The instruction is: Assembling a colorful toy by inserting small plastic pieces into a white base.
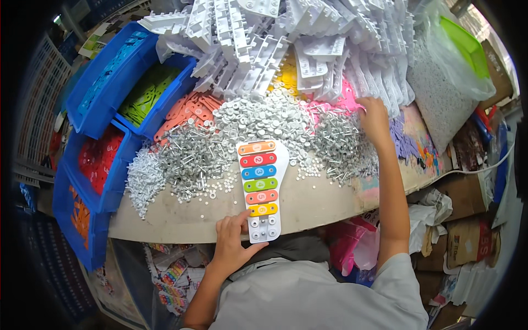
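My left hand grips the near end of a white toy xylophone, thumb under its lower edge and fingers along its left side. Six coloured key bars lie across its frame: orange, red, blue, green, coral and yellow. The bottom stretch of the frame is bare, showing round posts. My right hand reaches out to a heap of pink key bars at the back right. Its fingers are bent together at the edge of that heap, seemingly pinching a pink bar; the fingertips are partly hidden.
White frames are stacked high at the back. Piles of white caps, metal pins and purple bars spread over the table. Blue bins of coloured bars line the left. A plastic sack stands right.
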`<state>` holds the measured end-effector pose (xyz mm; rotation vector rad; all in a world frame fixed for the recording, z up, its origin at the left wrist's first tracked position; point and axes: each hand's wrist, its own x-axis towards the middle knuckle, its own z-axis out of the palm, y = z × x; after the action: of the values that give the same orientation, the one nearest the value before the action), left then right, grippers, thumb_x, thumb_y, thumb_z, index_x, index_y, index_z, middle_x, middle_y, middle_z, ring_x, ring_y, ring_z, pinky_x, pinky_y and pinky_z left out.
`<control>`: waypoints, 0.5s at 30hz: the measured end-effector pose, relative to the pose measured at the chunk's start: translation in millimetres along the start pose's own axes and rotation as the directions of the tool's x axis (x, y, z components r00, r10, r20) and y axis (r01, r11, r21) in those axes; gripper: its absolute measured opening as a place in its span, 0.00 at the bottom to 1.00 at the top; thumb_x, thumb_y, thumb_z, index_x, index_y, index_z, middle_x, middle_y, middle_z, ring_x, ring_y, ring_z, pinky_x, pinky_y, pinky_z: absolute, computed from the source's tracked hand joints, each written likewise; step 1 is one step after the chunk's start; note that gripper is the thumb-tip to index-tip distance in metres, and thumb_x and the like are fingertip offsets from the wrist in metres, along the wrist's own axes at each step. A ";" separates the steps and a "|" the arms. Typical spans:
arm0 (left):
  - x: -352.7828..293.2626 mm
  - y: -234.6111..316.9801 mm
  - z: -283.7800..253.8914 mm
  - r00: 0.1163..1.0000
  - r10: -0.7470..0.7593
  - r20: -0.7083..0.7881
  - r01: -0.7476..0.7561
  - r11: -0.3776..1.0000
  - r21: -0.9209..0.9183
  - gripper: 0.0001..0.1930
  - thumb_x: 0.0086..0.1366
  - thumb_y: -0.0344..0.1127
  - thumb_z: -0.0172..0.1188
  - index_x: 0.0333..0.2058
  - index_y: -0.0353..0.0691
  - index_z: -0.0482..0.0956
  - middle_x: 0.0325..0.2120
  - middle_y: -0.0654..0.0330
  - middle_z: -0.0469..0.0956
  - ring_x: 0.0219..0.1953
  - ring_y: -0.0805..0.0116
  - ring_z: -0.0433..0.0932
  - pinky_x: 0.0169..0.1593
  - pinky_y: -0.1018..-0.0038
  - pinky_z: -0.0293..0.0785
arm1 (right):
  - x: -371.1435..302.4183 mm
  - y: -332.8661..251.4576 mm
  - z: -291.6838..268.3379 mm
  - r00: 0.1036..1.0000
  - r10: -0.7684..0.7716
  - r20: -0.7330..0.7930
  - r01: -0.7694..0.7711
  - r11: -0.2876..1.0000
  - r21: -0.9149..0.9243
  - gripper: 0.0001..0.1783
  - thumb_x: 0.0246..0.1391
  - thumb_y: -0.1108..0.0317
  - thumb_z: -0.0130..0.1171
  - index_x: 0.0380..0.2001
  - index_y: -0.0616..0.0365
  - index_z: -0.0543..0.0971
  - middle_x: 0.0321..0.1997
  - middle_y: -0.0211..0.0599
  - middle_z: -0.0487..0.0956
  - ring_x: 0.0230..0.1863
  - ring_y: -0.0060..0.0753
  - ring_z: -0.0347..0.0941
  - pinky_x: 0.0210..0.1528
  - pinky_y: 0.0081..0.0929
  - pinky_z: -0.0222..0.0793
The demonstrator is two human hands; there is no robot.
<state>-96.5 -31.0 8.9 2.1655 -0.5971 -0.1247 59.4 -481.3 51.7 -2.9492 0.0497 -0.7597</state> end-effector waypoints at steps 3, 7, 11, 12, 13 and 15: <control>0.0 2.1 1.0 1.000 -0.001 -0.023 0.000 1.000 -0.008 0.45 0.45 0.41 0.82 0.61 0.40 0.69 0.37 0.60 0.72 0.41 0.61 0.70 0.51 0.64 0.63 | 15.9 6.9 13.2 0.979 0.027 0.204 -0.019 0.999 -0.038 0.09 0.53 0.72 0.63 0.38 0.56 0.87 0.37 0.43 0.84 0.45 0.52 0.77 0.54 0.43 0.70; 0.4 1.0 4.6 0.999 0.021 -0.041 -0.022 1.000 -0.018 0.44 0.46 0.40 0.82 0.61 0.40 0.69 0.36 0.60 0.72 0.40 0.61 0.70 0.51 0.64 0.63 | 19.0 5.7 24.9 0.966 -0.081 0.244 0.130 0.973 -0.191 0.06 0.51 0.71 0.63 0.33 0.56 0.86 0.36 0.40 0.85 0.43 0.48 0.77 0.51 0.44 0.68; 1.2 0.2 4.6 1.000 0.016 -0.025 -0.016 1.000 -0.005 0.44 0.46 0.41 0.82 0.61 0.40 0.69 0.36 0.60 0.72 0.40 0.61 0.70 0.51 0.64 0.63 | 17.8 2.4 24.2 0.975 -0.129 0.180 0.157 0.976 -0.150 0.04 0.50 0.70 0.63 0.30 0.56 0.84 0.35 0.41 0.84 0.43 0.47 0.77 0.50 0.45 0.67; 1.5 -0.1 4.6 1.000 0.023 -0.021 -0.023 1.000 0.000 0.44 0.47 0.42 0.82 0.61 0.40 0.69 0.36 0.59 0.72 0.40 0.61 0.70 0.51 0.63 0.63 | 16.3 6.6 22.5 0.971 -0.099 0.218 0.128 0.984 -0.120 0.05 0.51 0.70 0.63 0.31 0.56 0.84 0.36 0.41 0.84 0.45 0.49 0.77 0.50 0.45 0.66; 1.4 -0.3 4.7 0.999 0.029 -0.017 -0.029 1.000 0.006 0.44 0.47 0.42 0.82 0.61 0.40 0.68 0.36 0.59 0.72 0.40 0.60 0.71 0.51 0.63 0.63 | 15.0 8.8 21.7 0.964 -0.070 0.256 0.097 0.991 -0.092 0.05 0.52 0.70 0.63 0.33 0.56 0.84 0.37 0.41 0.84 0.46 0.50 0.76 0.51 0.45 0.66; 0.5 -1.0 5.5 0.999 0.031 -0.022 -0.031 0.999 0.009 0.44 0.47 0.42 0.82 0.61 0.40 0.68 0.36 0.59 0.72 0.40 0.60 0.71 0.52 0.63 0.63 | 14.3 0.3 15.2 0.961 -0.075 0.267 0.100 0.992 -0.081 0.05 0.52 0.70 0.63 0.32 0.56 0.83 0.37 0.42 0.84 0.45 0.50 0.76 0.51 0.45 0.66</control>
<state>-97.3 -34.7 4.8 2.1617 -0.6192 -0.0811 79.3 -481.1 45.3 -3.1322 -0.0680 -0.3763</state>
